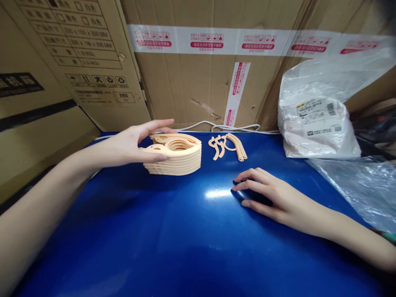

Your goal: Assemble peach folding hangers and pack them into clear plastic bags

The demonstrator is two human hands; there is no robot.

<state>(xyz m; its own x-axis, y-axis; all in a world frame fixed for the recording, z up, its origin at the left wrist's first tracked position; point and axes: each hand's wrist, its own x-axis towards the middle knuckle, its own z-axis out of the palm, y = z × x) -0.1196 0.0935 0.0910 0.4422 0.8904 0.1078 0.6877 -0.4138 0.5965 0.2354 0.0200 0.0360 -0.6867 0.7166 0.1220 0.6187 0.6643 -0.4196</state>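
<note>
On the blue table lies a neat stack of peach plastic folding hangers (173, 165), folded and piled flat on one another. My left hand (130, 144) spans the top of the pile at its left end. Its thumb rests along the near side and its fingers reach over the far side, the index finger raised; some fingertips are hidden. My right hand (272, 194) hovers low over or touches the table with fingers apart, holding nothing. Behind it lie loose peach hanger parts: small hooks (218, 146) and slim curved arms (237, 146).
Cardboard boxes (192, 82) wall off the back and left of the blue table (173, 239). A white cable (201, 123) runs along the rear edge. At the right stand a white plastic bag (318, 140) with a label and clear plastic film (361, 185).
</note>
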